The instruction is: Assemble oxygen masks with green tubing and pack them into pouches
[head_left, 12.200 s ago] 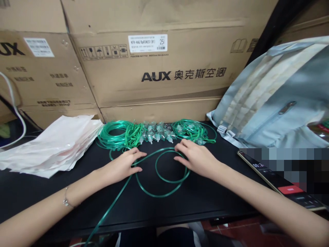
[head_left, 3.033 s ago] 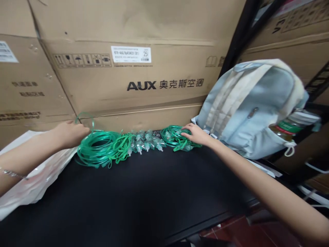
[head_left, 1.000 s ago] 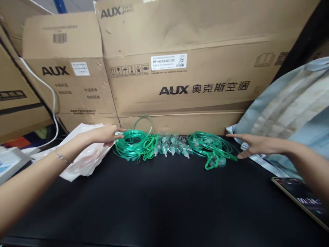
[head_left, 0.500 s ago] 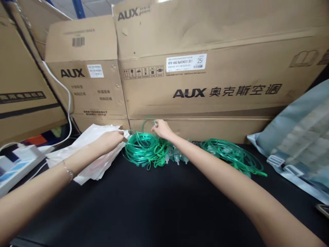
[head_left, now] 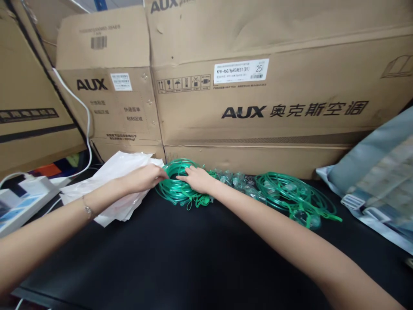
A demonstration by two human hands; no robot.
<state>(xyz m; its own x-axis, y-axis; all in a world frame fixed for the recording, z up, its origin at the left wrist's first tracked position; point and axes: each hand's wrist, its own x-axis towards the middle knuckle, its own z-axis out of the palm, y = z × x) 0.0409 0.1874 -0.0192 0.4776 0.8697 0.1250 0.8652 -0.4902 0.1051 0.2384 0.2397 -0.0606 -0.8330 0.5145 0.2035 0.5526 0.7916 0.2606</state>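
A coil of clear green plastic tubing (head_left: 174, 196) lies on the black table, with green elastic straps (head_left: 201, 200) at its front right. At the coil's left rim is my left hand (head_left: 150, 175), fingers closed together on the tubing. My right hand (head_left: 199, 180) reaches over the coil from the right, its fingers bent down onto the loops near the middle; the fingertips are partly hidden. Clear plastic masks (head_left: 237, 180) sit right of that hand, partly behind my forearm. Farther right is a second bundle of green tubing (head_left: 293, 189) with straps and clear mask parts.
White flat plastic packets (head_left: 109, 211) are stacked under my left forearm. At the left edge stands a white power strip (head_left: 22, 206) with cables. Large cardboard boxes (head_left: 274, 142) wall off the back. A grey-blue bag (head_left: 383, 181) with buckles stands on the right.
My right hand has come down from above the coil onto its loops, and the raised strand of tubing is lowered. My left hand has shifted slightly right onto the coil's edge.
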